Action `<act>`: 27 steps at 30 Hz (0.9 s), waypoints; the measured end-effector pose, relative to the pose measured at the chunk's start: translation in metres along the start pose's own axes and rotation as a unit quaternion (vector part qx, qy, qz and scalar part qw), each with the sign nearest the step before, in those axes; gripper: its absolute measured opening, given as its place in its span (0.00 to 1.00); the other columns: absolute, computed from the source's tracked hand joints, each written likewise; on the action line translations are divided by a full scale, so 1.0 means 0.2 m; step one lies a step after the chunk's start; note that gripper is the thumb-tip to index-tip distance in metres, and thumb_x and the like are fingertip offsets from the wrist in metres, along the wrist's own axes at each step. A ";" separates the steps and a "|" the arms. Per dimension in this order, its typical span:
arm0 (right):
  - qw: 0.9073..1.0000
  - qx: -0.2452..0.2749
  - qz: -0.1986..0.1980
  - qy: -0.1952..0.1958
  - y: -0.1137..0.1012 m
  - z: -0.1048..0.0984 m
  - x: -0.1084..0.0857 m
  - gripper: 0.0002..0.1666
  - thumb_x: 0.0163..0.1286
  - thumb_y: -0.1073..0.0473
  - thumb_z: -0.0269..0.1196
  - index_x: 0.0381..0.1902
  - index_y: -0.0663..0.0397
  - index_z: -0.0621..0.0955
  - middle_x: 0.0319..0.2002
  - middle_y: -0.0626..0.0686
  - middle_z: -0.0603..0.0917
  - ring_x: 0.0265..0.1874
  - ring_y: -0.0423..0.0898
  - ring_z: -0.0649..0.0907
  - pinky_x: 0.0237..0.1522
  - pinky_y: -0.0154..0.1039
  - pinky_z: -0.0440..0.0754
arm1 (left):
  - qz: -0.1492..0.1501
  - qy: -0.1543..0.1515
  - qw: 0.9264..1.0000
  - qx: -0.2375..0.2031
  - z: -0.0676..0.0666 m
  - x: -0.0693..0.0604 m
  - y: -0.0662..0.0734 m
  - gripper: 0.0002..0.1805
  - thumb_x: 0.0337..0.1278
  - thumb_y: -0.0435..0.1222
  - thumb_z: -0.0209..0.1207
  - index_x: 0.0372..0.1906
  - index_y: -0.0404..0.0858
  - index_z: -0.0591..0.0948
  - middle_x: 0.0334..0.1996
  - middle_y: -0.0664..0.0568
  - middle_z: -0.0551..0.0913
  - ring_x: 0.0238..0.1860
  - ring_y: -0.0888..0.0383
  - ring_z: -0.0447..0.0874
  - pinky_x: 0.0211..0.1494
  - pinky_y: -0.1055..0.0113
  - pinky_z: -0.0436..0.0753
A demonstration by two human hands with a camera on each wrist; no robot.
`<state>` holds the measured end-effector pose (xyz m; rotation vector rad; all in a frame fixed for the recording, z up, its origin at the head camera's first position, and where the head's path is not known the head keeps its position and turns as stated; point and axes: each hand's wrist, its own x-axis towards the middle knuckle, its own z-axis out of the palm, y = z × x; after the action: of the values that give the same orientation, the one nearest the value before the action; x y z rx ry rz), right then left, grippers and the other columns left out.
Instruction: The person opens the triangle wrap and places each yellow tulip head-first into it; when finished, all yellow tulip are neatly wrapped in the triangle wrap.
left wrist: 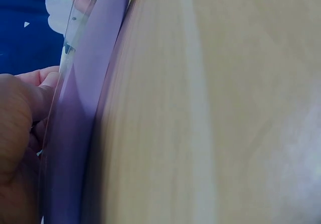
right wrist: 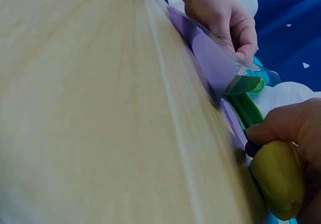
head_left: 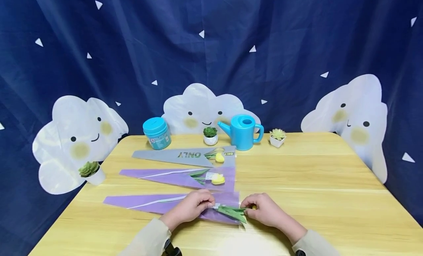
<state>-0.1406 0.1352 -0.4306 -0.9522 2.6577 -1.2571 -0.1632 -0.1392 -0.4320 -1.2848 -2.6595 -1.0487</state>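
Note:
My left hand [head_left: 195, 204] pinches the clear film at the wide end of the nearest purple flower sleeve [head_left: 148, 203]. My right hand [head_left: 265, 211] holds a yellow tulip by its stem just under the bloom [right wrist: 278, 181]. The tulip's green leaves [head_left: 232, 213] lie at the sleeve's mouth, partly within it; in the right wrist view the green stem [right wrist: 247, 108] leads to the film. How far the stem reaches inside is hidden. Behind lie a second purple sleeve [head_left: 155, 175] and a grey sleeve [head_left: 165, 155], each with a yellow tulip in it.
Along the back of the wooden table [head_left: 314, 164] stand a teal lidded jar [head_left: 157, 134], a small potted succulent [head_left: 210, 136], a blue watering can [head_left: 242, 133] and another succulent [head_left: 277, 137]. A third potted succulent [head_left: 94, 173] sits at the left edge. A dark blue curtain [head_left: 281, 65] hangs behind.

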 end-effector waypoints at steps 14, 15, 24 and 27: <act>1.000 -0.007 -0.016 0.023 0.00 -0.02 0.03 0.09 0.55 0.70 0.63 0.30 0.51 0.84 0.32 0.46 0.84 0.33 0.37 0.80 0.36 0.34 0.78 | -0.009 0.018 1.000 -0.004 0.01 0.02 0.01 0.05 0.58 0.33 0.56 0.28 0.43 0.78 0.30 0.58 0.76 0.34 0.68 0.71 0.41 0.72 0.75; 1.000 -0.006 -0.018 0.025 0.00 -0.02 0.03 0.09 0.56 0.70 0.63 0.31 0.51 0.85 0.32 0.46 0.84 0.33 0.39 0.80 0.37 0.34 0.78 | -0.006 0.022 1.000 -0.002 0.01 0.02 0.01 0.05 0.58 0.32 0.56 0.28 0.43 0.78 0.30 0.58 0.77 0.34 0.68 0.71 0.41 0.72 0.75; 0.998 0.023 -0.014 0.056 0.00 0.01 0.04 0.08 0.55 0.70 0.64 0.32 0.54 0.86 0.31 0.48 0.85 0.34 0.44 0.82 0.39 0.35 0.79 | 0.018 0.029 0.999 0.008 0.01 0.05 0.01 0.04 0.57 0.32 0.57 0.28 0.42 0.77 0.31 0.56 0.78 0.34 0.66 0.73 0.40 0.72 0.76; 0.997 0.042 -0.003 0.063 0.00 0.03 0.04 0.07 0.54 0.69 0.65 0.31 0.54 0.86 0.31 0.49 0.85 0.34 0.44 0.82 0.38 0.34 0.79 | 0.022 0.027 0.999 0.008 0.02 0.05 0.02 0.05 0.58 0.32 0.56 0.28 0.43 0.77 0.31 0.56 0.78 0.34 0.66 0.73 0.40 0.72 0.75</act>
<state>-0.1449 0.1264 -0.4323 -0.8990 2.6705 -1.4657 -0.1661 -0.1294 -0.4298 -1.2867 -2.5828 -1.0391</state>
